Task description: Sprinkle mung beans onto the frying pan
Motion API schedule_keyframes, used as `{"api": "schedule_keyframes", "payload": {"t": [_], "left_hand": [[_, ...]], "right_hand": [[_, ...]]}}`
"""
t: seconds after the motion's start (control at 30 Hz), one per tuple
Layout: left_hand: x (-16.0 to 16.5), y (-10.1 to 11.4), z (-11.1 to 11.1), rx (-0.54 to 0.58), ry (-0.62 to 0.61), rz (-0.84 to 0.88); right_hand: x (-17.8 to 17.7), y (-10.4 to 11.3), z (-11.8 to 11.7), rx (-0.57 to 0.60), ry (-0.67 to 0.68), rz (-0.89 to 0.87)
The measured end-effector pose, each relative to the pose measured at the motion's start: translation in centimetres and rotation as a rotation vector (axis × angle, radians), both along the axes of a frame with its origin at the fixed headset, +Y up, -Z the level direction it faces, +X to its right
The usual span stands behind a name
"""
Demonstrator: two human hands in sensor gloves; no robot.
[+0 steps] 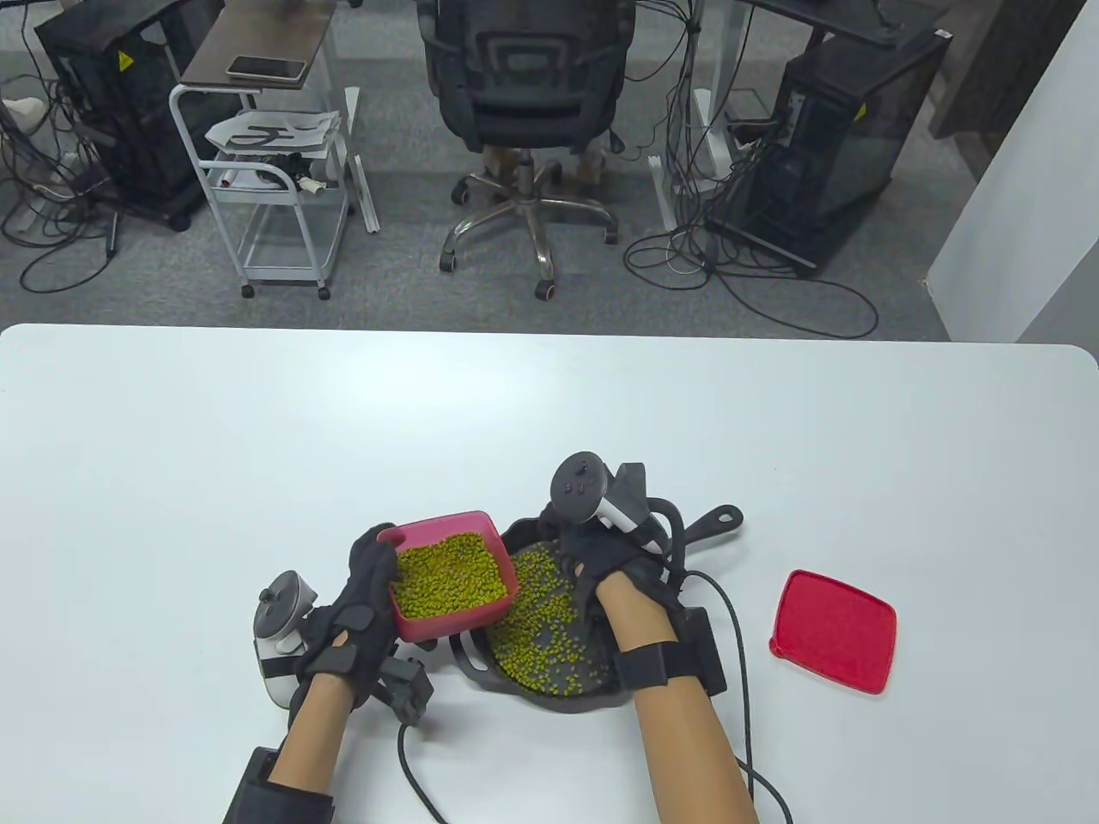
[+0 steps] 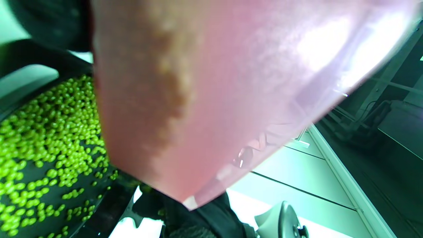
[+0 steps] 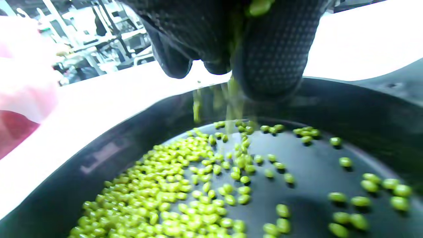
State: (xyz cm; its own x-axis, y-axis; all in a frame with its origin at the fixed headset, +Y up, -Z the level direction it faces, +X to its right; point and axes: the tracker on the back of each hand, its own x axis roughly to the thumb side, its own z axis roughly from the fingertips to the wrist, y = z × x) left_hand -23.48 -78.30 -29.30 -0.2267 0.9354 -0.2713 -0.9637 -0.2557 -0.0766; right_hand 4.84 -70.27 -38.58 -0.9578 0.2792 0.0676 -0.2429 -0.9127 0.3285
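A black frying pan point(image 1: 592, 697) sits near the table's front edge with many green mung beans point(image 1: 537, 614) scattered in it. My left hand point(image 1: 365, 601) holds a pink box point(image 1: 446, 573) full of mung beans, tilted over the pan's left rim. In the left wrist view the box point(image 2: 211, 99) fills the frame above the beans point(image 2: 43, 138). My right hand point(image 1: 592, 558) hovers over the pan with fingers bunched. In the right wrist view beans point(image 3: 231, 96) fall from the pinched fingertips point(image 3: 271, 59) into the pan point(image 3: 314, 185).
A red lid point(image 1: 833, 629) lies flat on the white table point(image 1: 549, 412) to the right of the pan. The pan's handle point(image 1: 713, 524) points to the back right. Glove cables point(image 1: 738, 661) trail toward the front edge.
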Motion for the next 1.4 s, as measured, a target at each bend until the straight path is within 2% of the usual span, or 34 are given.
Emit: {"api": "schedule_keyframes", "payload": {"t": [0.13,0.23,0.33,0.4,0.53,0.73,0.87,0.97,1.13,1.23,1.33,1.4], "left_hand": [[0.0,0.0,0.0,-0.003,-0.002,0.001],[0.0,0.0,0.0,-0.002,-0.007,-0.011],[0.0,0.0,0.0,0.002,-0.009,-0.021],[0.0,0.0,0.1,0.005,-0.01,-0.024],[0.1,0.0,0.1,0.009,-0.015,-0.035],[0.2,0.0,0.0,0.015,-0.023,-0.047],[0.4,0.0,0.1,0.018,-0.031,-0.059],[0.7,0.1,0.1,0.025,-0.041,-0.064],[1.1,0.1,0.3,0.029,-0.052,-0.074],[1.1,0.1,0.4,0.036,-0.059,-0.065],[1.4,0.1,0.3,0.053,-0.036,-0.103],[1.4,-0.1,0.2,0.047,-0.043,-0.069]], "right_hand": [[1.0,-0.3,0.8,-0.066,0.017,0.03],[1.5,-0.7,1.7,-0.165,0.036,0.028],[1.8,-1.1,2.6,-0.313,0.055,-0.013],[2.0,-1.1,2.9,-0.351,0.055,-0.061],[2.5,-0.2,3.1,-0.335,0.048,-0.194],[2.0,3.8,4.0,-0.232,0.093,-0.34],[-0.1,6.7,5.1,-0.119,0.198,-0.419],[-2.5,7.8,6.0,-0.052,0.273,-0.426],[-7.1,7.2,6.7,-0.082,0.366,-0.278],[-8.9,5.6,6.4,-0.15,0.343,-0.097],[-10.0,4.1,6.2,-0.216,0.326,-0.025],[-10.3,3.7,5.9,-0.215,0.295,-0.029]]}}
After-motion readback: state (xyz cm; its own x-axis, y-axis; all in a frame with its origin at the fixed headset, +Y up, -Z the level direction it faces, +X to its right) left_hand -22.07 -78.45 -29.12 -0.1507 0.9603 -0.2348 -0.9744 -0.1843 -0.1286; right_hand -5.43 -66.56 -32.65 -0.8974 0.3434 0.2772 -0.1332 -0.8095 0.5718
